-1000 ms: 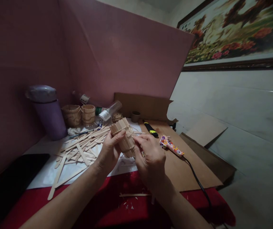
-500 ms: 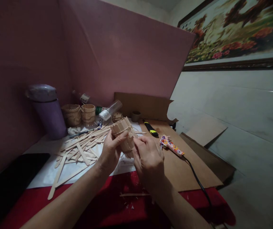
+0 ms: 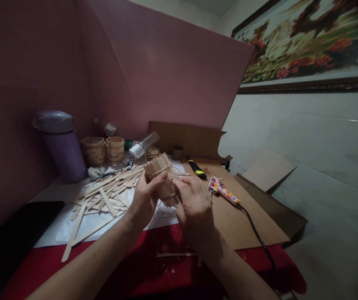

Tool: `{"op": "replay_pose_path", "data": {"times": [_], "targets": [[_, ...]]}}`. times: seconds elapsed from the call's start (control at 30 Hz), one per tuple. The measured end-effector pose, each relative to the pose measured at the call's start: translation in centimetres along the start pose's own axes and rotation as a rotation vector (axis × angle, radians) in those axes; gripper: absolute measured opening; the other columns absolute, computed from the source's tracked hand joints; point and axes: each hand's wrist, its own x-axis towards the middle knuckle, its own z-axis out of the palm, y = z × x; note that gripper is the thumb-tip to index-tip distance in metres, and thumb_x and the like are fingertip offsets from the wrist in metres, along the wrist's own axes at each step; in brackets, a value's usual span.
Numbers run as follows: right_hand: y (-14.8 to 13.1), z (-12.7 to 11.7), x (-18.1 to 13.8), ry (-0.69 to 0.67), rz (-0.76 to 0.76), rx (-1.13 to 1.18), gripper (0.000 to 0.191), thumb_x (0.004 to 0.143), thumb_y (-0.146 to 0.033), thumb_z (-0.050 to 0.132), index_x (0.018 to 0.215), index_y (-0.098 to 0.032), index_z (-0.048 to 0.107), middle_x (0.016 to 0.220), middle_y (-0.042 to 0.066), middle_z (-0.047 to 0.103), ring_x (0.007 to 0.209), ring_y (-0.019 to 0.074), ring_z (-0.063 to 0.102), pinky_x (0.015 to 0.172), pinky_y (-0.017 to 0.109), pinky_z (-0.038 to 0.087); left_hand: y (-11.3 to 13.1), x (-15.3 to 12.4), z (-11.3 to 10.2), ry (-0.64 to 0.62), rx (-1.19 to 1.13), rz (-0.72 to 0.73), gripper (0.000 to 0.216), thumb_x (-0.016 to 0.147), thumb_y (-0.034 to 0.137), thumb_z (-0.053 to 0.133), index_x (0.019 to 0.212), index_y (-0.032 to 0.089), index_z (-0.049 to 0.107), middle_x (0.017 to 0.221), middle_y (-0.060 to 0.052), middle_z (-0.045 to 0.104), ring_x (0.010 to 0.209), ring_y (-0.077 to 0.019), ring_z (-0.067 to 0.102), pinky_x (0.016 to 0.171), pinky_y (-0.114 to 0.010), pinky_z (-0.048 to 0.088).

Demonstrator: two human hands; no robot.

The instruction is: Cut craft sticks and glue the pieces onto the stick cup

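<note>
A small basket made of wooden sticks [image 3: 161, 177] is held tilted above the table between both hands. My left hand [image 3: 146, 198] wraps its left side, thumb across the front. My right hand [image 3: 194, 208] is closed against the basket's right side, fingertips pinching at a thin band or stick near its middle. A heap of loose wooden sticks [image 3: 103, 196] lies on white paper just left of the hands.
A purple flask [image 3: 61, 146] and two finished stick baskets [image 3: 103, 150] stand at the back left. A patterned glue gun [image 3: 224, 191] with a black cord and a yellow-black cutter [image 3: 197, 168] lie on cardboard [image 3: 244, 216] to the right. A dark phone [image 3: 13, 233] lies far left.
My right hand has shifted slightly up and left along the basket's side. The basket has stayed held in nearly the same place.
</note>
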Motion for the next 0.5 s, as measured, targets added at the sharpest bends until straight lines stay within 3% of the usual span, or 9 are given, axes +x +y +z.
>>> {"op": "replay_pose_path", "data": {"times": [0.1,0.23,0.37,0.5], "targets": [[0.1,0.0,0.0,0.083,0.044,0.127,0.041,0.079,0.0,0.042,0.11,-0.015,0.064,0.099,0.01,0.065,0.094,0.021,0.062,0.08,0.036,0.056,0.1,0.0,0.1,0.015,-0.03,-0.036,0.041,0.068,0.027,0.08,0.104,0.016,0.063,0.09,-0.003,0.069,0.078,-0.0159,0.064,0.073,-0.028,0.049],[0.0,-0.4,-0.2,0.216,0.106,0.114,0.04,0.083,0.001,0.043,0.112,-0.017,0.065,0.098,0.009,0.063,0.093,0.0193,0.062,0.082,0.035,0.055,0.1,0.0,-0.1,-0.017,-0.083,-0.107,0.04,0.072,0.029,0.077,0.108,0.016,0.065,0.092,-0.005,0.072,0.081,-0.0189,0.067,0.076,-0.031,0.052],[0.0,-0.9,-0.8,0.129,0.069,0.048,0.037,0.086,-0.004,0.048,0.116,-0.016,0.066,0.106,0.012,0.059,0.096,0.0228,0.058,0.081,0.04,0.054,0.0,0.1,-0.4,-0.036,-0.139,-0.145,0.031,0.076,0.027,0.074,0.104,0.015,0.067,0.097,-0.005,0.074,0.086,-0.0186,0.068,0.082,-0.03,0.053],[0.2,-0.9,-1.2,0.095,-0.024,-0.005,0.04,0.085,-0.004,0.049,0.121,-0.013,0.065,0.114,0.015,0.058,0.106,0.0269,0.053,0.09,0.046,0.05,0.0,0.0,-0.4,-0.051,-0.151,-0.151,0.026,0.077,0.026,0.072,0.101,0.015,0.068,0.095,-0.005,0.073,0.084,-0.0179,0.068,0.075,-0.028,0.053]]}}
